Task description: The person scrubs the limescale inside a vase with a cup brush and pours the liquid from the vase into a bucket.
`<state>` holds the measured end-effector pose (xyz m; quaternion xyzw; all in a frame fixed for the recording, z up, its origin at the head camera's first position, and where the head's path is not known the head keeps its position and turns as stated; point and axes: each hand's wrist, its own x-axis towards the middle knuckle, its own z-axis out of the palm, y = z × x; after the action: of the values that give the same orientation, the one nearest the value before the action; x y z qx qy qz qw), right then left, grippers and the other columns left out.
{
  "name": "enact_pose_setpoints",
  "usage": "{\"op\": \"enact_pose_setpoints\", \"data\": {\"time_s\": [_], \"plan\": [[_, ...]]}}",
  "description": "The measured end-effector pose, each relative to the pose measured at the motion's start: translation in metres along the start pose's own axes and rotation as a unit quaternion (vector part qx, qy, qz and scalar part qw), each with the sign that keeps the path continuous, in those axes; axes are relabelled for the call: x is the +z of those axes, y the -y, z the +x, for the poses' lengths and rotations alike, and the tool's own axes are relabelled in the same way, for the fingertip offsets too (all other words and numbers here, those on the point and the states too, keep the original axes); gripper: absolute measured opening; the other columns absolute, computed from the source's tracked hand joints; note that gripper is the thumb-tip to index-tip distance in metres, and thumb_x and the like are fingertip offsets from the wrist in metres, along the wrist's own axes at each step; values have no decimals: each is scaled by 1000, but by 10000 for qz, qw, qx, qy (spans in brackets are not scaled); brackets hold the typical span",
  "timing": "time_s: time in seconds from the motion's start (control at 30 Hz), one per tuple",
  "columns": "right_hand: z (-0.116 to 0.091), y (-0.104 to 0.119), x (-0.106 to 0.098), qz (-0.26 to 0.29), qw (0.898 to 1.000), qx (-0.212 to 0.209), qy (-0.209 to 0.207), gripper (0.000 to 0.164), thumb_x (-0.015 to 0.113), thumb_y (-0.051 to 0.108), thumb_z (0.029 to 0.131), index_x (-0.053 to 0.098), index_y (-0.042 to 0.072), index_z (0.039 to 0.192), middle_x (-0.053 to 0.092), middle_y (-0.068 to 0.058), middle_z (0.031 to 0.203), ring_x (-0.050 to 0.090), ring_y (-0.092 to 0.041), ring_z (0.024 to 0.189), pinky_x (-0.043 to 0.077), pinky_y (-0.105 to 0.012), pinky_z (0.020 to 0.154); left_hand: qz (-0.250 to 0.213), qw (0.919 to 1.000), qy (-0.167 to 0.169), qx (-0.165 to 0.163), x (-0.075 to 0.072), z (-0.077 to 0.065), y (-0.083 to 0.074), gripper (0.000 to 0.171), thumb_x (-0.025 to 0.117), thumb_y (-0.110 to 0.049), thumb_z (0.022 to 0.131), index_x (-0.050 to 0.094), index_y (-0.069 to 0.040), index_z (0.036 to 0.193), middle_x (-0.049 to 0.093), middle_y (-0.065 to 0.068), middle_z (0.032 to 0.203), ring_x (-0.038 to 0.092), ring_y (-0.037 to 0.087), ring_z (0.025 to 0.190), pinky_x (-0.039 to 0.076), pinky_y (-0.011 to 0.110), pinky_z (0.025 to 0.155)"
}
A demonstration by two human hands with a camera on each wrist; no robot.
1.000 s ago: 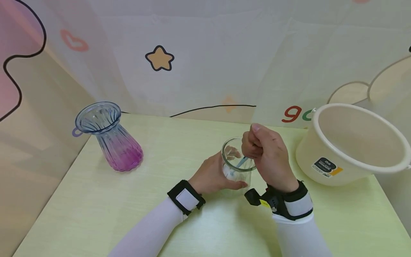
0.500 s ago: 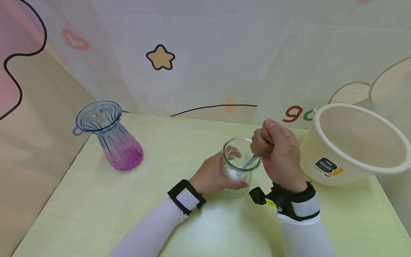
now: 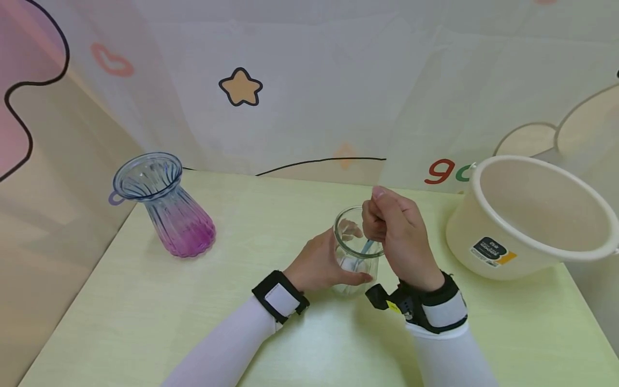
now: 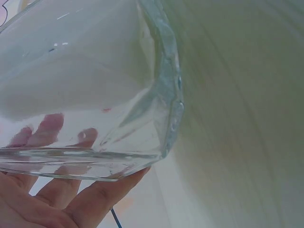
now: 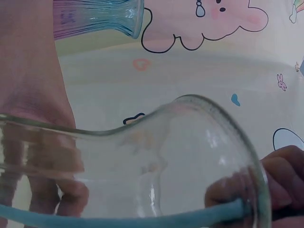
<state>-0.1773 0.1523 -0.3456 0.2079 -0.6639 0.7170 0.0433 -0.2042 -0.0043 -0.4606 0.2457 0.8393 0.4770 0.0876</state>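
Note:
In the head view a clear glass cup (image 3: 354, 253) sits near the middle of the table. My left hand (image 3: 321, 263) grips it round the left side, thumb in front and fingers behind. My right hand (image 3: 397, 231), curled above the right of the rim, holds a cup brush by its thin blue handle (image 3: 366, 248), which slants down into the cup. A soft white head (image 4: 61, 90) shows blurred through the glass in the left wrist view. The right wrist view has the blue handle (image 5: 142, 221) running across the cup, with fingers at its right end.
A blue-to-pink ribbed glass vase (image 3: 179, 215) stands at the left of the table (image 3: 271, 215). A cream bucket (image 3: 471, 236) with a label stands close to the right hand. Behind the table hangs a printed wall cloth (image 3: 309, 97).
My right hand swung right and slightly up by half a second ago, then came back left. The handle's slant and the white head shifted with it. My left hand keeps the cup in place.

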Motion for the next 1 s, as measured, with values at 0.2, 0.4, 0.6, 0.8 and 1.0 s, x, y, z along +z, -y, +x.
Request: {"op": "enact_pose_setpoints", "data": {"time_s": [0.2, 0.4, 0.6, 0.8, 1.0], "plan": [[0, -1, 0, 10, 9999, -46, -94, 48, 35, 23, 113, 30, 4, 69, 24, -5, 61, 24, -24, 51, 22, -34, 49, -82, 9999, 47, -32, -1, -2, 1, 83, 95, -46, 70, 48, -29, 136, 67, -1, 125, 63, 10, 103, 55, 28, 86], [-1, 0, 1, 139, 9987, -427, -243, 47, 35, 21, 113, 30, 4, 69, 24, -4, 60, 23, -22, 51, 18, -35, 48, -73, 9999, -29, -71, 0, -2, 0, 83, 95, -47, 69, 49, -30, 136, 67, -4, 124, 63, 9, 101, 54, 27, 85], [-2, 7, -1, 529, 9911, -1109, -503, 46, 36, 16, 111, 28, 5, 67, 23, -2, 59, 21, -17, 51, 14, -32, 48, 58, 10000, -70, -16, 1, -1, -1, 81, 94, -48, 69, 50, -32, 134, 64, -13, 123, 62, 7, 104, 53, 28, 87], [-5, 16, -4, 837, 9821, -1567, -627, 47, 36, 13, 110, 25, 5, 66, 22, -2, 58, 21, -15, 51, 13, -32, 48, 110, 9999, -59, 47, 1, -2, -2, 79, 94, -49, 69, 50, -33, 133, 63, -16, 120, 63, 8, 103, 53, 28, 85], [-5, 25, -4, 1210, 9741, -1823, -579, 45, 37, 11, 109, 26, 4, 66, 22, -2, 58, 21, -15, 51, 10, -33, 47, 86, 9999, -74, 26, 0, -2, -2, 78, 95, -49, 69, 50, -35, 131, 63, -17, 115, 63, 9, 102, 54, 29, 85]]}}
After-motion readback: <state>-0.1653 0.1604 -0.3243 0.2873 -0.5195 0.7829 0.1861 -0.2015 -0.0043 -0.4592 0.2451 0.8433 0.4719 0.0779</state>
